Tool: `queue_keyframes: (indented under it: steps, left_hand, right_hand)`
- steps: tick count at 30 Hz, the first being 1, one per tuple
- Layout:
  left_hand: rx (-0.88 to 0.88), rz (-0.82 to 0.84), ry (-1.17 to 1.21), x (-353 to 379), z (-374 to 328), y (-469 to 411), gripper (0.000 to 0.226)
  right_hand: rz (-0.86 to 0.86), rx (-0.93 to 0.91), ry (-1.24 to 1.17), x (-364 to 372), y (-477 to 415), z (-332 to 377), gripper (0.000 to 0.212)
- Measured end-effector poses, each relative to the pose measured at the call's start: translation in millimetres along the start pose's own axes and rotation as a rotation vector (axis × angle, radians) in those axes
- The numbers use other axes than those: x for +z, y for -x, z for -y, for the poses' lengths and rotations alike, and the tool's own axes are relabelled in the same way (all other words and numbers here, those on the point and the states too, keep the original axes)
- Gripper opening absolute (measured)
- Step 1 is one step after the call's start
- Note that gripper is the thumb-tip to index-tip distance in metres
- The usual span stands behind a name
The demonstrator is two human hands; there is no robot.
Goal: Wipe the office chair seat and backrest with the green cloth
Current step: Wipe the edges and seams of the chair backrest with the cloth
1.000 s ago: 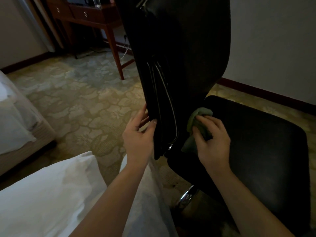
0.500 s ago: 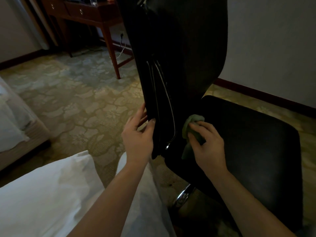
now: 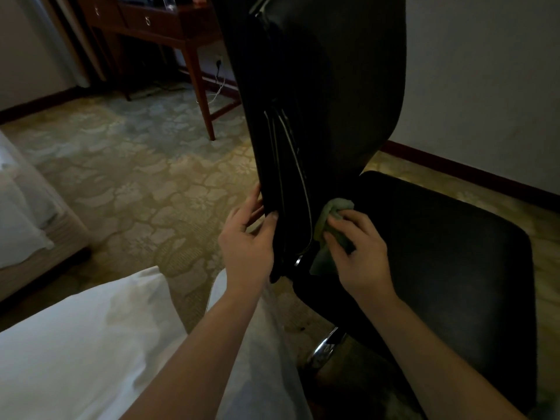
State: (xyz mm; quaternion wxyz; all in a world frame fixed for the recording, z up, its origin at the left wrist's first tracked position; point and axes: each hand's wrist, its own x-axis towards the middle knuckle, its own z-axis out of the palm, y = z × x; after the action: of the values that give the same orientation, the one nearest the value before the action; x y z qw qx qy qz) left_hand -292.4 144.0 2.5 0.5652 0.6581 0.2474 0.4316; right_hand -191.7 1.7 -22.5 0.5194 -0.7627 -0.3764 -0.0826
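Head view. Black backrest [image 3: 333, 86]: upright, centre. Black seat [image 3: 439, 253]: right, near. Left hand [image 3: 247, 241]: pinches backrest's lower left edge, thumb on near side, fingers behind. Right hand [image 3: 360, 253]: fingers curled over green cloth [image 3: 339, 205], pressing it against backrest's base at rear of seat. Wooden desk [image 3: 169, 28]: far left. Patterned carpet [image 3: 136, 177]: beneath.

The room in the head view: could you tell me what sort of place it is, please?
Probably a hotel bedroom: a white-sheeted bed, patterned beige carpet and a dark wooden desk with drawers.
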Motion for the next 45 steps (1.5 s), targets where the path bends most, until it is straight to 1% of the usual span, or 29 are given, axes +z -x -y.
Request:
queue_keyframes:
  steps: [2, 3, 5, 8, 12, 16, 20, 24, 27, 30, 35, 37, 39, 42, 43, 45]
  left_hand:
    - [-0.001, 0.004, 0.006, -1, 0, 0, 0.060]
    - [0.000, 0.008, 0.003, -1, 1, -1, 0.060]
    - [0.001, 0.010, -0.001, -1, 1, -1, 0.060]
    - [-0.008, 0.004, 0.004, 0, 1, -2, 0.060]
    - [-0.002, 0.013, -0.006, 0, 2, -1, 0.059]
    - [-0.013, 0.013, 0.006, -1, 2, -2, 0.058]
    - [-0.028, 0.014, 0.009, -1, 3, -1, 0.057]
    - [-0.013, 0.007, -0.006, -1, 4, -1, 0.057]
    - [-0.018, 0.021, -0.010, -1, 5, -2, 0.057]
    - [-0.012, 0.024, -0.013, -1, 5, -1, 0.057]
    - [-0.025, 0.024, -0.012, -1, 4, -1, 0.056]
    - [-0.021, 0.017, -0.010, 0, 2, 0, 0.056]
    - [-0.022, 0.020, -0.008, 0, 2, 0, 0.057]
    - [-0.027, 0.026, -0.002, -1, 2, 0, 0.059]
    - [-0.029, 0.024, 0.006, -1, 1, 1, 0.059]
    - [-0.031, 0.017, 0.028, -1, -1, 2, 0.058]
  right_hand:
    - [0.053, 0.026, 0.011, -6, 7, -9, 0.030]
    - [0.052, 0.032, 0.017, -10, 9, -12, 0.030]
    - [-0.004, 0.044, 0.019, -17, 9, -13, 0.031]
    - [-0.080, 0.071, -0.046, -20, -2, -3, 0.034]
    - [-0.067, 0.039, -0.072, -6, -13, 12, 0.034]
    - [-0.082, 0.033, -0.059, 8, -1, 6, 0.030]
    - [-0.021, 0.081, -0.006, 12, 18, -12, 0.026]
    - [0.044, 0.107, 0.048, 1, 24, -21, 0.028]
    - [-0.007, 0.136, 0.013, -16, 11, -19, 0.031]
    - [-0.079, 0.099, -0.041, -25, -9, -6, 0.033]
    - [-0.029, 0.006, -0.026, -2, -5, 6, 0.030]
    - [-0.031, 0.036, -0.048, 7, 5, -1, 0.025]
    - [0.047, 0.103, -0.033, 8, 14, -14, 0.022]
    - [0.182, 0.132, 0.115, 1, 26, -35, 0.026]
    - [0.179, 0.155, 0.118, -4, 28, -37, 0.028]
    - [0.097, 0.182, 0.082, -13, 24, -35, 0.029]
